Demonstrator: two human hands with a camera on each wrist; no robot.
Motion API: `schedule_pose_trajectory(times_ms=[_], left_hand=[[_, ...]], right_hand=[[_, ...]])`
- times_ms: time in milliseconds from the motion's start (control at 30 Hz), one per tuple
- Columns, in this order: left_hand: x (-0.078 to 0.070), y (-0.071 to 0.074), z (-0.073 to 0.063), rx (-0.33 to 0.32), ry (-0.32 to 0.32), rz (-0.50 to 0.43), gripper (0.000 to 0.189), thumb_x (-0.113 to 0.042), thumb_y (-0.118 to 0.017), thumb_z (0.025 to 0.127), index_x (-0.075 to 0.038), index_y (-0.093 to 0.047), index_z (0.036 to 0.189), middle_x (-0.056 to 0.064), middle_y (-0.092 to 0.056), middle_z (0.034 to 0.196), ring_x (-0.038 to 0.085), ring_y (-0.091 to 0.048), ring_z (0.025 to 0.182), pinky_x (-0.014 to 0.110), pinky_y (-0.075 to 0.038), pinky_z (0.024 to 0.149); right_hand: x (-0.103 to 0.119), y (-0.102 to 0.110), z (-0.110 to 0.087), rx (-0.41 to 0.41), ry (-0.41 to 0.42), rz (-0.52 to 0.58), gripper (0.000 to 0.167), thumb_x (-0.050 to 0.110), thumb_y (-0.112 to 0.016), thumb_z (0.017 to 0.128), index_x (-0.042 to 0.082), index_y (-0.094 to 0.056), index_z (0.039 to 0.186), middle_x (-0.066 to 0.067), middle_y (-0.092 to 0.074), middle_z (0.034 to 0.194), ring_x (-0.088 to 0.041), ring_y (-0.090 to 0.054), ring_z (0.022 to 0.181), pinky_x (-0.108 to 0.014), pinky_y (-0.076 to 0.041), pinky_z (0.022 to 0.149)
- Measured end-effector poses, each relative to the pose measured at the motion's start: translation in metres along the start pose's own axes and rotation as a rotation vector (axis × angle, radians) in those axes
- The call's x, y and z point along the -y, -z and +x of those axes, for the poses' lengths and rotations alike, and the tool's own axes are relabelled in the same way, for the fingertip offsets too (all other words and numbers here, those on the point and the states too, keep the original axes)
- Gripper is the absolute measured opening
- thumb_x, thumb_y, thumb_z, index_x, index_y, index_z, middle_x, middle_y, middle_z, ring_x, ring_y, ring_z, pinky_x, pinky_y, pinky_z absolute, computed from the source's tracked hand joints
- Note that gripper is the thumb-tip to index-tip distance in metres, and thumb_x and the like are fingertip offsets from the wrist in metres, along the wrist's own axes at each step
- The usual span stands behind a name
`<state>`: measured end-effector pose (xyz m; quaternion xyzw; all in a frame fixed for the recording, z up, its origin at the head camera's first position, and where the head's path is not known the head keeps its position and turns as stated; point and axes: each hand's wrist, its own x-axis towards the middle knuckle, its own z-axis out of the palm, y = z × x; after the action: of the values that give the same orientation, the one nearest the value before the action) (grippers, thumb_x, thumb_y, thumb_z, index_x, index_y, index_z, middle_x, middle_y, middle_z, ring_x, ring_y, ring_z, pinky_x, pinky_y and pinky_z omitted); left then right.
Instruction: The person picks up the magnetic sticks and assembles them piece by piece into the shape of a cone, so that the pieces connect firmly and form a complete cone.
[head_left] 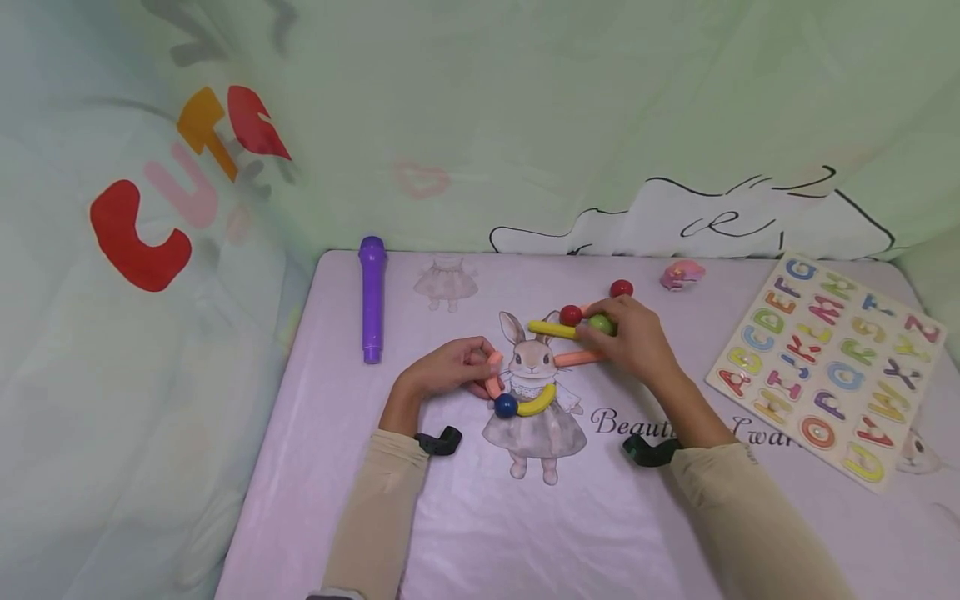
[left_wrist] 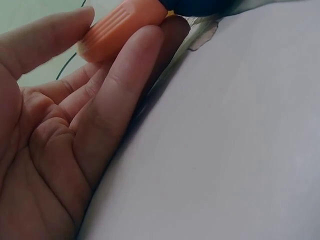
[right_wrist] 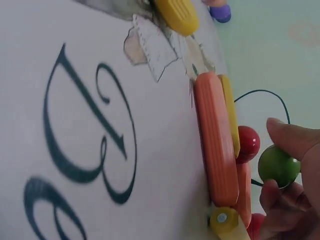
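My left hand (head_left: 452, 367) pinches a curved orange stick (left_wrist: 122, 30) between thumb and fingers. That stick joins a dark blue ball (head_left: 506, 406), which joins a curved yellow stick (head_left: 537, 402), so the three form an open arc over the printed rabbit. My right hand (head_left: 637, 337) holds a green ball (right_wrist: 279, 166) between thumb and fingertips. Beside that hand lie a straight orange stick (right_wrist: 216, 137), a straight yellow stick (head_left: 552, 329) and a red ball (head_left: 571, 315). A second red ball (head_left: 621, 288) sits just beyond the right hand. Another yellow piece (right_wrist: 225, 220) shows only in the right wrist view.
A purple toy microphone (head_left: 372, 300) lies at the back left of the cloth-covered table (head_left: 555, 533). At the right is a wooden alphabet puzzle board (head_left: 720, 375). A small pink object (head_left: 681, 274) lies near the back edge. Printed curtains (head_left: 525, 108) hang behind and at the left.
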<state>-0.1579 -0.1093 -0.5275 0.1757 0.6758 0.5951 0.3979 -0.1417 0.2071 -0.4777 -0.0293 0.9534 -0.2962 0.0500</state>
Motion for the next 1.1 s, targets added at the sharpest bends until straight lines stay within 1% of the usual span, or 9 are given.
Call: schedule_pose_trajectory(times_ms=[100,167,333,467,567,700,767,867,1100], left_hand=[[0.000,0.001,-0.001,0.003,-0.003,-0.001,0.023,-0.018,-0.063,0.102,-0.002,-0.056,0.117,0.010,-0.076,0.095,0.018,-0.075,0.084,0.037,-0.063,0.082],[0.000,0.000,-0.001,0.010,-0.008,-0.009,0.023,-0.018,-0.062,0.102,-0.001,-0.056,0.117,0.010,-0.076,0.096,0.018,-0.075,0.086,0.037,-0.062,0.083],[0.000,0.000,-0.001,0.010,-0.005,-0.030,0.024,-0.017,-0.062,0.102,0.000,-0.057,0.118,0.009,-0.073,0.098,0.017,-0.074,0.086,0.036,-0.063,0.083],[0.000,0.000,-0.001,0.004,-0.003,-0.037,0.025,-0.017,-0.064,0.101,-0.001,-0.058,0.119,0.010,-0.071,0.098,0.018,-0.073,0.086,0.036,-0.063,0.082],[0.000,0.000,-0.001,0.002,-0.005,-0.039,0.025,-0.017,-0.064,0.101,-0.001,-0.058,0.119,0.010,-0.071,0.098,0.018,-0.073,0.086,0.037,-0.062,0.083],[-0.001,0.000,-0.001,0.003,-0.004,-0.042,0.025,-0.016,-0.063,0.101,0.000,-0.059,0.120,0.010,-0.071,0.099,0.018,-0.073,0.087,0.037,-0.062,0.084],[-0.001,0.000,-0.001,0.006,-0.003,-0.045,0.026,-0.016,-0.063,0.101,0.001,-0.058,0.121,0.009,-0.071,0.099,0.018,-0.073,0.087,0.037,-0.062,0.084],[-0.001,0.000,-0.001,0.011,-0.004,-0.047,0.027,-0.016,-0.063,0.101,0.002,-0.058,0.121,0.009,-0.071,0.098,0.018,-0.073,0.087,0.036,-0.062,0.083],[-0.001,0.001,0.000,0.007,0.003,-0.047,0.027,-0.015,-0.063,0.102,0.002,-0.058,0.122,0.008,-0.069,0.100,0.017,-0.073,0.086,0.035,-0.062,0.082]], right_hand=[[0.006,-0.002,0.000,-0.009,0.047,0.062,0.036,0.034,-0.073,0.096,0.009,-0.069,0.122,-0.014,-0.066,0.117,-0.030,-0.055,0.099,-0.040,-0.052,0.080],[0.010,-0.004,0.000,0.012,0.069,0.101,0.036,0.035,-0.071,0.097,0.010,-0.069,0.123,-0.012,-0.068,0.119,-0.028,-0.059,0.098,-0.037,-0.053,0.080],[0.020,-0.010,-0.001,0.093,0.075,0.229,0.035,0.036,-0.070,0.098,0.015,-0.069,0.126,-0.008,-0.066,0.132,-0.029,-0.066,0.105,-0.033,-0.056,0.084],[0.026,-0.016,-0.002,0.173,0.112,0.369,0.033,0.026,-0.072,0.097,0.013,-0.068,0.127,-0.007,-0.065,0.130,-0.030,-0.068,0.110,-0.030,-0.060,0.085],[0.031,-0.019,-0.003,0.236,0.137,0.449,0.037,0.018,-0.072,0.095,0.011,-0.067,0.131,-0.009,-0.063,0.128,-0.032,-0.069,0.112,-0.031,-0.062,0.081],[0.038,-0.023,-0.003,0.271,0.105,0.442,0.044,0.021,-0.073,0.094,0.013,-0.064,0.136,-0.009,-0.064,0.129,-0.029,-0.070,0.111,-0.034,-0.062,0.083],[0.042,-0.025,-0.003,0.279,0.079,0.429,0.046,0.025,-0.075,0.093,0.014,-0.062,0.135,-0.008,-0.065,0.128,-0.027,-0.069,0.111,-0.036,-0.061,0.087],[0.047,-0.028,-0.002,0.287,0.063,0.434,0.043,0.025,-0.077,0.091,0.015,-0.061,0.131,-0.006,-0.066,0.126,-0.024,-0.069,0.110,-0.038,-0.060,0.093],[0.055,-0.033,0.000,0.301,0.083,0.431,0.040,0.028,-0.077,0.092,0.018,-0.065,0.128,-0.004,-0.068,0.120,-0.020,-0.069,0.102,-0.034,-0.059,0.091]])
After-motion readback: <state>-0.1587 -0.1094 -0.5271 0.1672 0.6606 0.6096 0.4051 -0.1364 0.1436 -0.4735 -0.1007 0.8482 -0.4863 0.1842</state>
